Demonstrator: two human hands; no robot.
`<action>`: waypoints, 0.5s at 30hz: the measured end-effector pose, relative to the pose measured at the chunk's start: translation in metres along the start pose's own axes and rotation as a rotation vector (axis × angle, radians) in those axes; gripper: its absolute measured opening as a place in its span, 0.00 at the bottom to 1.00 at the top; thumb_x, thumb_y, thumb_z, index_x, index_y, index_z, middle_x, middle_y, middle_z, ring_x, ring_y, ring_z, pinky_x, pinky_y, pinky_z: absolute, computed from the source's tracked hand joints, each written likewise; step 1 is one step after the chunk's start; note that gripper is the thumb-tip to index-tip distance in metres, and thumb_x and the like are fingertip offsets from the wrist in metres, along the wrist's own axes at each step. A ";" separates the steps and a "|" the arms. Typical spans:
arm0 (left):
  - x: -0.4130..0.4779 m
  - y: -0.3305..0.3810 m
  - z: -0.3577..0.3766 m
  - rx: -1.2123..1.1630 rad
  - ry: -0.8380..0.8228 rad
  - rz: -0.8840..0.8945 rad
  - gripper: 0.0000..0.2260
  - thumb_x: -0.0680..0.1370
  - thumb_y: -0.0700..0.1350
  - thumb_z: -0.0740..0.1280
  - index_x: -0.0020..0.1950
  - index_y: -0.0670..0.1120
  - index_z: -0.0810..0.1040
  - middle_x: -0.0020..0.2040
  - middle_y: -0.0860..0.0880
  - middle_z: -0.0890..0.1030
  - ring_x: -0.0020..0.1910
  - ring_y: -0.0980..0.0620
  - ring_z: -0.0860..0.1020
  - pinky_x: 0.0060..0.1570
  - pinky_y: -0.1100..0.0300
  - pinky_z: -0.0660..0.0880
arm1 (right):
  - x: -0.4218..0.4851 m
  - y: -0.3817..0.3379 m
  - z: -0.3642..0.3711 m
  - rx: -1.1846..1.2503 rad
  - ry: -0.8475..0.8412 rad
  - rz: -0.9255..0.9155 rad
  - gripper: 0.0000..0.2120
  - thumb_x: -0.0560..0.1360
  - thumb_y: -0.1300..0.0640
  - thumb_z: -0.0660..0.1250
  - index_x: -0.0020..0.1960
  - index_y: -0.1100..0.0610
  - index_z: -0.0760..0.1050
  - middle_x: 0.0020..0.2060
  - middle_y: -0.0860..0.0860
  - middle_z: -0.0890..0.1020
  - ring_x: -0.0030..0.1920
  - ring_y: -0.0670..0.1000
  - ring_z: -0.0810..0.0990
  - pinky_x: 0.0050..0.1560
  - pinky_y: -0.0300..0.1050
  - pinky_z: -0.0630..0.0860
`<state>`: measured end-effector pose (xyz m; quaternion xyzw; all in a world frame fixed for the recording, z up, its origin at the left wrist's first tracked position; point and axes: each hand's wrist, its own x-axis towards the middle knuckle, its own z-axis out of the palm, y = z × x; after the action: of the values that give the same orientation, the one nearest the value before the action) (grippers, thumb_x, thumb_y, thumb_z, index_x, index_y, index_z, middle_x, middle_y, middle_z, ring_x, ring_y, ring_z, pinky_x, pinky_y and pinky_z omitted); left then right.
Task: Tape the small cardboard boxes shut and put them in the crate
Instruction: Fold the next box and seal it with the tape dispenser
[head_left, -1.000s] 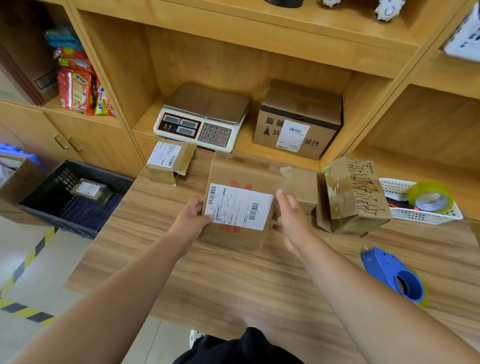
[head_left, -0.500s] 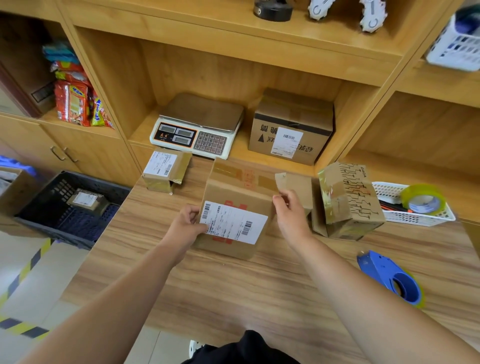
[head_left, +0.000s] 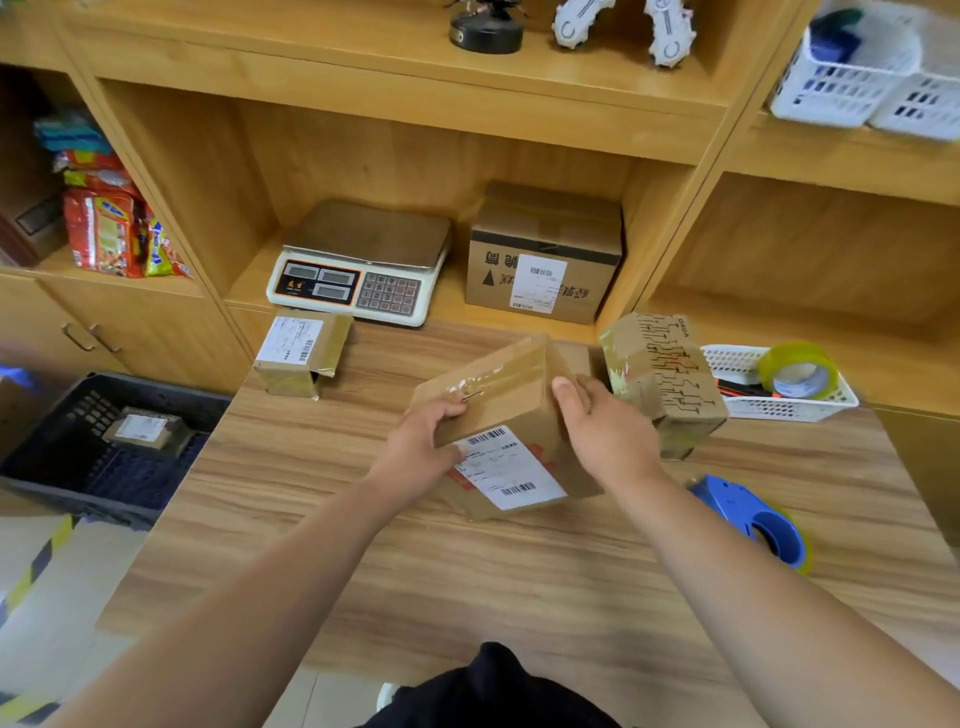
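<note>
A cardboard box (head_left: 511, 415) with a white shipping label sits tilted at the middle of the wooden table (head_left: 467, 571). My left hand (head_left: 421, 452) grips its left side, thumb on the taped top. My right hand (head_left: 608, 436) holds its right side. A second small box (head_left: 304, 353) with a label lies at the table's far left, one end flap open. A third box (head_left: 665, 379) with black line print stands to the right. The dark crate (head_left: 67, 483) on the floor at left holds one small labelled box (head_left: 143, 431). The blue tape dispenser (head_left: 753, 519) lies on the table at right.
A weighing scale (head_left: 358, 270) and a larger labelled carton (head_left: 543, 254) sit in the shelf recess behind the table. A white basket (head_left: 779, 405) with a roll of clear tape (head_left: 797, 369) stands at far right. Snack packets (head_left: 109, 228) fill the left shelf.
The box has been turned and tipped between my hands; its open right flap is now folded down and the taped top faces up. The camera view rose slightly.
</note>
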<state>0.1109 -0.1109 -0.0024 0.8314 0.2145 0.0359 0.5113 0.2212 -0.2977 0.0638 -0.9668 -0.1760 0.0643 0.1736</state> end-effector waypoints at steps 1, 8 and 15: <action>0.001 0.003 0.006 0.031 -0.014 0.014 0.24 0.73 0.42 0.72 0.67 0.53 0.71 0.67 0.65 0.68 0.70 0.57 0.66 0.71 0.53 0.63 | 0.001 0.007 -0.004 0.035 -0.050 0.049 0.29 0.78 0.34 0.43 0.66 0.49 0.71 0.53 0.55 0.81 0.55 0.59 0.78 0.46 0.49 0.71; -0.009 0.017 0.037 0.543 -0.201 0.314 0.25 0.77 0.43 0.67 0.72 0.51 0.66 0.75 0.60 0.60 0.75 0.63 0.50 0.72 0.58 0.33 | -0.022 0.043 0.005 0.207 -0.279 0.247 0.27 0.76 0.33 0.51 0.61 0.50 0.74 0.50 0.48 0.78 0.53 0.55 0.76 0.48 0.46 0.68; -0.019 0.017 0.043 0.622 -0.275 0.416 0.23 0.78 0.44 0.63 0.73 0.51 0.66 0.76 0.58 0.58 0.76 0.61 0.48 0.74 0.55 0.35 | -0.033 0.059 0.020 0.320 -0.187 0.298 0.27 0.70 0.44 0.70 0.66 0.50 0.67 0.59 0.50 0.78 0.61 0.55 0.76 0.54 0.47 0.71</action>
<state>0.1112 -0.1610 -0.0047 0.9693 -0.0282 -0.0398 0.2409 0.2052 -0.3553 0.0256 -0.9322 -0.0344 0.2054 0.2961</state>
